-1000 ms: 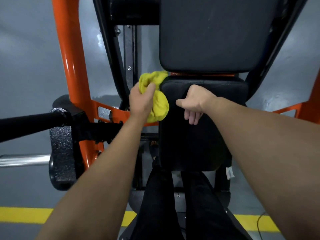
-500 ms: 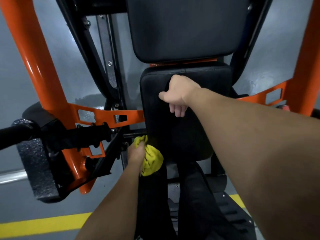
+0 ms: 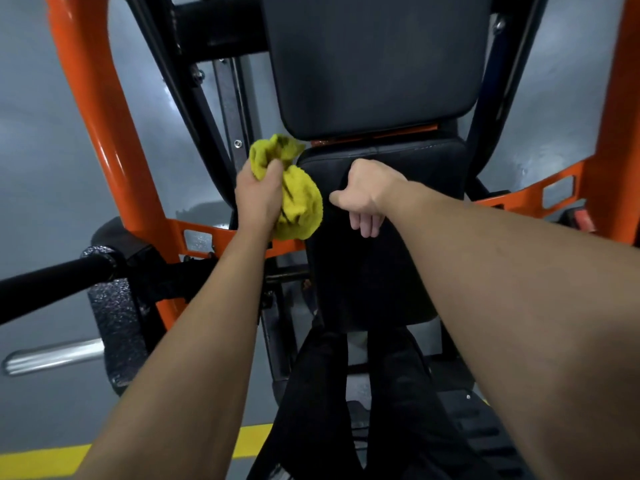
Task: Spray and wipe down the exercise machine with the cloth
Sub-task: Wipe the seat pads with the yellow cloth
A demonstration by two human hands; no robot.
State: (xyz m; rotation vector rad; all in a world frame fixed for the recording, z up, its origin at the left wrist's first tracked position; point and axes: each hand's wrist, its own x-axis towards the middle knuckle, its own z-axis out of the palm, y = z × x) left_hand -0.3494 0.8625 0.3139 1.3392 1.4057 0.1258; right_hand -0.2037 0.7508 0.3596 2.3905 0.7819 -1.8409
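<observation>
Comparing against half a second ago, the left hand (image 3: 258, 199) has come up from the lower left corner of the black padded lower cushion (image 3: 381, 271) to its upper left corner. The crumpled yellow terry cloth (image 3: 298, 202) has travelled with it. The right hand (image 3: 363, 195) has kept its place on the upper part of the same cushion.

Left hand: fingers and thumb are curled tight round the cloth, which bulges out as a soft, nubbly wad above and below the fist. The lower bulge touches the cushion's left edge. The upper tuft sits just beside the gap between this cushion and the black smooth vinyl upper cushion (image 3: 374, 64).

Right hand: it rests on the lower cushion with the thumb pointing left and the fingers loosely bent, tips downward. It holds nothing that shows.

Both cushions are rounded rectangles. The lower one has stitching along its top edge.

Glossy orange tubular steel frame (image 3: 104, 133) runs on either side of the cushions. To the left, a black matte handle bar (image 3: 52, 275) meets a speckled grey-black block (image 3: 117, 327). A polished chrome rod (image 3: 52, 356) projects below the handle bar.

The person's black trouser legs (image 3: 318, 410) stand below the lower cushion. A yellow painted line (image 3: 34, 462) crosses the grey floor (image 3: 41, 168).
</observation>
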